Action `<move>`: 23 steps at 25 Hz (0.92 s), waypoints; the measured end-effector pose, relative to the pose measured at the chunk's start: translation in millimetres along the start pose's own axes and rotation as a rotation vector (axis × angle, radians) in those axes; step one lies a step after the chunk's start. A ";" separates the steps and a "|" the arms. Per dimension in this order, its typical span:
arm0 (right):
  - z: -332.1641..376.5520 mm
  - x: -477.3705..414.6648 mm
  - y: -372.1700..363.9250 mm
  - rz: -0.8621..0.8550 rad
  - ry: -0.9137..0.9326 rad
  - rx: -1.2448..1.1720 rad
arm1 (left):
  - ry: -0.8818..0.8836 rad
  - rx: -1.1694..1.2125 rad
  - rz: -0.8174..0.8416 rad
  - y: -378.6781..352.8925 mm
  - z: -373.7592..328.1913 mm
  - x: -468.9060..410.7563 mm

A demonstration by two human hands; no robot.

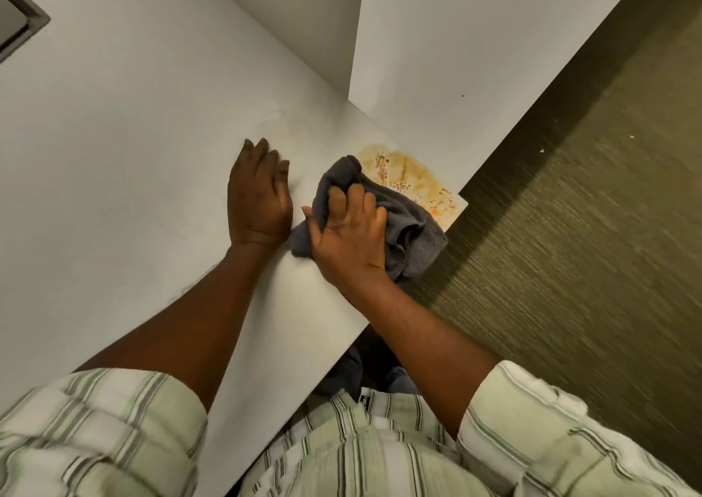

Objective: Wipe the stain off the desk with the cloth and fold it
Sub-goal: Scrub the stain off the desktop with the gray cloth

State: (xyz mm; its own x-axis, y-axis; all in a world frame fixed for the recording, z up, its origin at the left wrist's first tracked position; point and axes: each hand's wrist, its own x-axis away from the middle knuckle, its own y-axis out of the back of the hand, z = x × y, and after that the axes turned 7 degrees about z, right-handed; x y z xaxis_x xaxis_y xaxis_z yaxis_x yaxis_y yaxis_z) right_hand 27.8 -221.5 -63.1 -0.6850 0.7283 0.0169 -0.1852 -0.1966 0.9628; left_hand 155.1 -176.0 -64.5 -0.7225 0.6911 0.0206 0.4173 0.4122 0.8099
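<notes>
An orange-brown stain [414, 177] with dark specks spreads over the white desk [125, 147] near its right corner. A bunched grey cloth [410, 230] lies on the near edge of the stain and hangs a little over the desk edge. My right hand [351, 234] presses down on the cloth, fingers curled into its folds. My left hand [260, 192] rests flat on the bare desk just left of the cloth, fingers together and pointing away from me, holding nothing.
A white wall panel [475, 40] rises behind the desk corner. The desk's right edge drops to olive-brown carpet [588, 249]. A dark framed object [19, 21] sits at the far left of the desk.
</notes>
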 end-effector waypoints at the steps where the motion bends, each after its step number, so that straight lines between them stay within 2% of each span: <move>1: -3.7 8.9 -0.7 0.017 0.016 0.005 | -0.001 0.007 -0.003 0.2 0.2 0.2; 5: -19.9 70.3 -0.4 0.121 0.208 0.048 | -0.044 0.005 -0.014 -1.9 0.3 -0.2; 8: -21.0 68.9 -2.8 0.140 0.252 0.104 | -0.027 0.031 -0.037 -2.8 2.2 -0.9; 10: -8.4 46.0 -5.7 0.101 0.180 0.142 | -0.015 0.087 -0.074 -2.8 3.0 -0.5; 14: 13.7 -1.9 -6.2 0.067 -0.127 0.108 | 0.020 0.130 -0.110 -4.5 2.9 -1.1; 16: 16.4 15.4 -8.5 0.051 -0.153 0.088 | 0.018 0.119 -0.109 -5.5 2.6 -0.2; 20: 7.7 87.5 -7.8 0.178 0.053 0.045 | -0.014 0.105 -0.098 -5.5 6.3 -1.8; 23: -7.4 75.9 -6.3 0.166 0.189 0.063 | -0.012 0.109 -0.103 -5.3 3.6 -0.6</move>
State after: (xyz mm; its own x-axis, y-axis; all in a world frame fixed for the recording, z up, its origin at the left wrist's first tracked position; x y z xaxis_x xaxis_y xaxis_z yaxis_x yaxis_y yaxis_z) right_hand -28.3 -169.8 -69.9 -0.8228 0.5529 0.1315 -0.0189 -0.2579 0.9660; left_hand 155.4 -176.5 -71.0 -0.7582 0.6486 -0.0671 0.3992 0.5432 0.7386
